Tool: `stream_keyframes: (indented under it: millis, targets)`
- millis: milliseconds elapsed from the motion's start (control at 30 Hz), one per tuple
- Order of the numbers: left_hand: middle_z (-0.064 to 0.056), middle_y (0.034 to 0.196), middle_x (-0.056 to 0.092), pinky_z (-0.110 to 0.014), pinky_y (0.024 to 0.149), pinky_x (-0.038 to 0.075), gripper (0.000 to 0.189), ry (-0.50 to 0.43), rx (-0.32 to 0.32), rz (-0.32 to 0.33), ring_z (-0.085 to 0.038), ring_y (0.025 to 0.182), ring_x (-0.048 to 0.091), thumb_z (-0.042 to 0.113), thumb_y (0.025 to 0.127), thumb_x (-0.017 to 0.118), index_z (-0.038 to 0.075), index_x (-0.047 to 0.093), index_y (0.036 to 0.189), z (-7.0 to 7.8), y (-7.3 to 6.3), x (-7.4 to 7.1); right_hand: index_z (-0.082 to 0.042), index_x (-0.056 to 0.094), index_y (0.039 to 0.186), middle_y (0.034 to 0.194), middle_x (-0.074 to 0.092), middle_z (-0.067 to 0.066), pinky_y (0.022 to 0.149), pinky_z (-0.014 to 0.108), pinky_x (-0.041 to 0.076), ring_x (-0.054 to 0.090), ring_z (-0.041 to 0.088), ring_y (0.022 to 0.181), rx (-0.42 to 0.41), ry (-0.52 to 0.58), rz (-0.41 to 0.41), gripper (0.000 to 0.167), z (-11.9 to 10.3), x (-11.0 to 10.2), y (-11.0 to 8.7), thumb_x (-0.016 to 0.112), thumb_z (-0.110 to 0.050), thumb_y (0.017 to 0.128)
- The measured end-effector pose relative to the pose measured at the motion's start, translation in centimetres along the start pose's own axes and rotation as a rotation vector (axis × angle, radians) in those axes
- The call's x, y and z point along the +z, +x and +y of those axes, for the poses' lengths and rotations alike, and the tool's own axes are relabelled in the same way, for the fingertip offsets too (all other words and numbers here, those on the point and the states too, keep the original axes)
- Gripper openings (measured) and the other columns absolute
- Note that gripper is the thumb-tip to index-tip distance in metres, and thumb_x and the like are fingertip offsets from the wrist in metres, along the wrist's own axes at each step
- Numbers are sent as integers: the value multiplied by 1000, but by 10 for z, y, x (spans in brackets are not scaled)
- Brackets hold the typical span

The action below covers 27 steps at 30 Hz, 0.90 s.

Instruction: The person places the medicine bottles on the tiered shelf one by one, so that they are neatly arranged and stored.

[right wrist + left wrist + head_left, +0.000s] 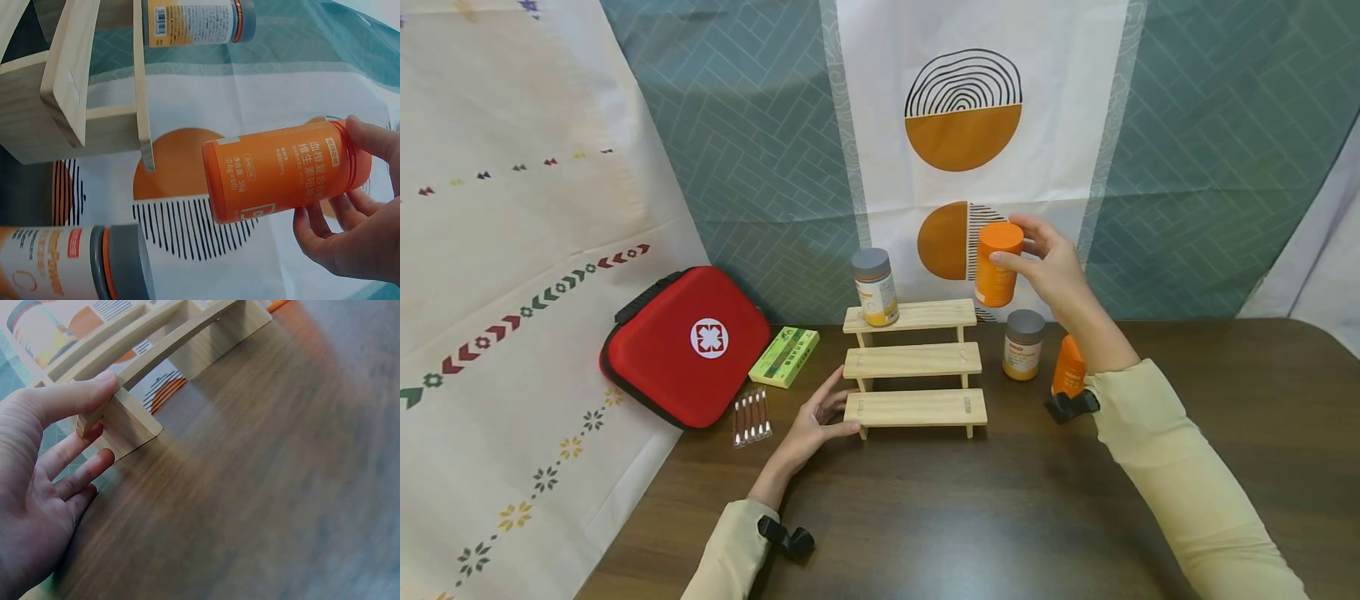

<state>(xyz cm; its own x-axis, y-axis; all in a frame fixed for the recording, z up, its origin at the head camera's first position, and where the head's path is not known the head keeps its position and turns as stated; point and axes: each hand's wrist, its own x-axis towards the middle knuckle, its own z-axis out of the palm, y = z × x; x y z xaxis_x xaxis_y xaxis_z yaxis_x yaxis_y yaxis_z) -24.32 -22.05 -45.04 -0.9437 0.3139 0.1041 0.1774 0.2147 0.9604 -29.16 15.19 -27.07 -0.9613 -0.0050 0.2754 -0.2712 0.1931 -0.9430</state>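
Observation:
My right hand (1051, 265) holds an orange bottle (997, 271) upright in the air, just right of the wooden step rack's (913, 362) top tier. In the right wrist view, thumb and fingers grip that bottle (275, 172) near its lid. My left hand (817, 422) pinches the left end of the rack's lowest step, with the thumb (94, 394) on top and a fingertip beneath. A grey-lidded bottle (877, 292) stands at the left of the top tier. To the rack's right, on the table, stand another grey-lidded bottle (1022, 350) and a second orange bottle (1068, 368), partly hidden by my right arm.
At the left, a red first-aid case (688, 354) leans against the patterned cloth. Beside it lie a yellow-green box (784, 357) and a small pack of cotton swabs (752, 417). Behind the rack hangs a printed cloth (880, 125). The dark wooden table (955, 517) extends in front.

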Motion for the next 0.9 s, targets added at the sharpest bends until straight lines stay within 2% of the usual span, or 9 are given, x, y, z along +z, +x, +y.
stream_keyframes:
  millis: [100,167,433,633,900]
  targets:
    - [-22,144,51,-54,112,33,96,-7,5,1,-12,116,60,1,83,74,21,17,158,-1,0,-1,-11,37,149,146,42,13,113,52,33,40,30,136,-18,4,-26,65,-2,7,4,67,-21,92]
    - [-22,143,52,-54,111,33,97,-11,14,1,-9,115,60,2,82,75,22,18,158,-2,-1,-2,-10,37,149,145,44,14,112,51,35,41,29,134,-27,-4,-40,65,-4,12,6,67,-20,92]
    - [-22,143,52,-54,110,34,97,-9,27,-2,-19,119,59,3,82,75,19,17,158,-1,-1,-1,-10,37,150,148,45,13,109,46,41,46,30,130,-30,-24,-102,66,-5,32,13,68,-16,91]
    - [-22,143,52,-51,110,35,96,-3,26,0,-14,116,60,3,82,75,21,18,158,-1,0,-1,-10,38,149,151,44,12,108,45,43,46,31,131,-32,-42,-127,66,-4,46,18,68,-17,91]
    - [-22,143,52,-54,111,33,97,-16,18,-1,-9,115,60,2,82,75,19,17,158,-1,0,-1,-9,42,146,150,45,11,107,44,43,45,30,131,-13,-18,-99,65,-3,59,24,71,-16,89]
